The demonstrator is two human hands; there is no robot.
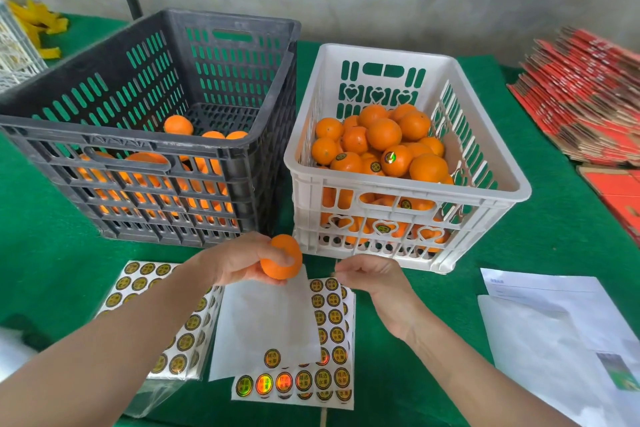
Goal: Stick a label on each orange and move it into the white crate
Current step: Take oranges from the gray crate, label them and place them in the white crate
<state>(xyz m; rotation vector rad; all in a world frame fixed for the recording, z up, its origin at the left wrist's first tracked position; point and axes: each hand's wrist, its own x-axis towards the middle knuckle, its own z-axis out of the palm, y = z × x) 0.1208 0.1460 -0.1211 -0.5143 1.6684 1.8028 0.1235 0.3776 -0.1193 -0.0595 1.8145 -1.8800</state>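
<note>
Head view, and we're mid-cycle. The left hand point(239, 260) has its fingers and thumb curled round one orange point(281, 256), holding it up off the green tabletop point(52, 218), just in front of the near left corner of the white crate point(450, 192). The bare skin faces us and we see no sticker on it yet.

The right hand point(374, 279) hovers just beside the fruit with its fingertips drawn together in a pinch. Whether a sticker sits between them we cannot tell; it is too small to make out.

Below both hands, toward the near edge of the tabletop, lies the label sheet point(294, 381) with its white backing paper point(266, 322) peeled up over it. A second stack of sheets point(138, 284) lies under the left forearm.

The dark crate point(138, 146) on the left side of the tabletop has unlabelled fruit low inside it. The white one is heaped, and the labelled oranges point(396, 159) on top show their stickers.

By our reading, this is the sticking step — so here is how we'd do it well:

- Keep the fruit steady and turn a smooth cheek toward the right hand, away from the stem dimple.
- Lay the sticker flat and press from its middle outward so no edge lifts.
- Only then swing right over the rim and set the fruit down gently — that pile is high, and a dropped one could roll.

Loose papers point(554, 322) sit by the near right corner of the tabletop, and red cartons point(588, 97) are stacked along the right edge.
</note>
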